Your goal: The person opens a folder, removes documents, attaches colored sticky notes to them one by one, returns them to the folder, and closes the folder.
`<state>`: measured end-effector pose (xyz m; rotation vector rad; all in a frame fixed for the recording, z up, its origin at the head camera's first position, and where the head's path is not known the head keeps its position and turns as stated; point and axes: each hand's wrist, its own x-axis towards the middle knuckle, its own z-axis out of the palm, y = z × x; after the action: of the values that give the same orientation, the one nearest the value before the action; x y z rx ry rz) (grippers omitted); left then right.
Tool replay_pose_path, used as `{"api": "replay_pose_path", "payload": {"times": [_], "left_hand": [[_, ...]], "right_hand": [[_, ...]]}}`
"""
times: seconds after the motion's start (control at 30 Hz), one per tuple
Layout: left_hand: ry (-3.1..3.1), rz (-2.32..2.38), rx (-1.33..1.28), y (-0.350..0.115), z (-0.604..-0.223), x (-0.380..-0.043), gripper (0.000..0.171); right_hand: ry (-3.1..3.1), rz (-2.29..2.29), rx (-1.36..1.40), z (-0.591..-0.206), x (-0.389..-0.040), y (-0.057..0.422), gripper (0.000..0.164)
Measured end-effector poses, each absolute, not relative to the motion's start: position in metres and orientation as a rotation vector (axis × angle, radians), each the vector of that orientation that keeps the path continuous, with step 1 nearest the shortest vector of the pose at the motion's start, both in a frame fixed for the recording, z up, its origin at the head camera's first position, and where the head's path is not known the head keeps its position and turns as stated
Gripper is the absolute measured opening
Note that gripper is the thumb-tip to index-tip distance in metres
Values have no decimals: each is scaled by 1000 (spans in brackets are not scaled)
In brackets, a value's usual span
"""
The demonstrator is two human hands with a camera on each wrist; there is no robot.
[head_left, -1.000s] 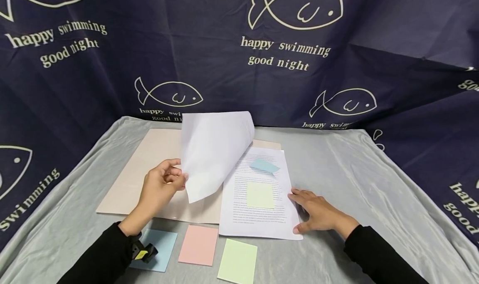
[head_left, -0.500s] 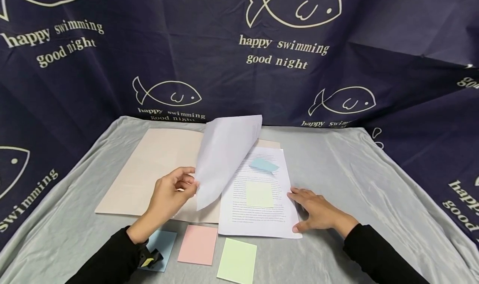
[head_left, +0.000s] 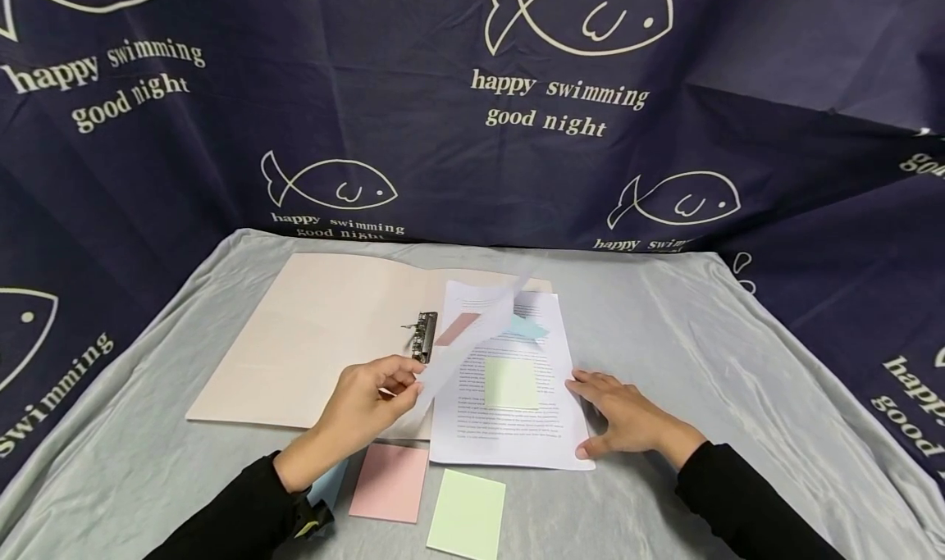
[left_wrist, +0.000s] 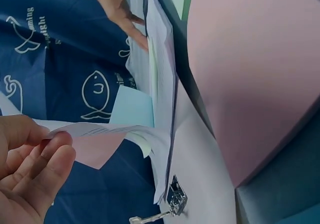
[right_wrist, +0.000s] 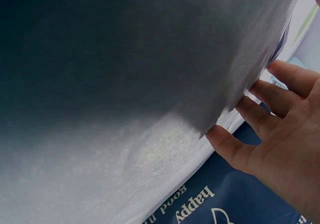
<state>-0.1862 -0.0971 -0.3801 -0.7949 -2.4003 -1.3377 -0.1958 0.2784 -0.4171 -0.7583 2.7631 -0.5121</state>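
My left hand (head_left: 365,400) pinches the edge of a raised sheet of paper (left_wrist: 90,129) between thumb and fingers. That sheet stands nearly edge-on over a stack of printed pages (head_left: 509,441). To its left shows a pink sticky note (head_left: 458,329). On the stack's top page are a curled blue sticky note (head_left: 526,328), partly hidden by the raised sheet, and a flat green sticky note (head_left: 512,384). My right hand (head_left: 627,416) rests at the stack's right edge, fingers spread and extended; its fingertips (right_wrist: 215,131) touch the edge in the right wrist view.
Under the pages lies an open beige folder (head_left: 310,339) with a metal clip (head_left: 423,337) near its fold. In front are a pink sticky pad (head_left: 389,482), a green sticky pad (head_left: 467,515) and a blue sticky pad (head_left: 328,490) partly under the left wrist. A fish-print curtain (head_left: 443,134) hangs behind.
My left hand has moved right with the sheet, which has swung from the left side to nearly edge-on. The clip and pink note have come into view. The right hand stays put.
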Motion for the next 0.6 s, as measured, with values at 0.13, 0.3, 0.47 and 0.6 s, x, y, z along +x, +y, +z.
{"api": "replay_pose_path", "payload": {"times": [0.13,0.3,0.47,0.6], "left_hand": [[-2430,-1326,-829,-95,-381,-184,21],[-2471,-1328,-869,-95,-382,-182,18],[-2500,-1351,-901,-95,-385,-181,16],[-2519,-1361,-939,-94,-389,-180,15]], "right_hand": [[2765,-516,-755,-417,-195,279,95],[2760,-530,-754,-417,-197,279,99],[2789,-559,-762,-415,-206,278,101],[2815,-568,-757,-411,-217,274,102]]}}
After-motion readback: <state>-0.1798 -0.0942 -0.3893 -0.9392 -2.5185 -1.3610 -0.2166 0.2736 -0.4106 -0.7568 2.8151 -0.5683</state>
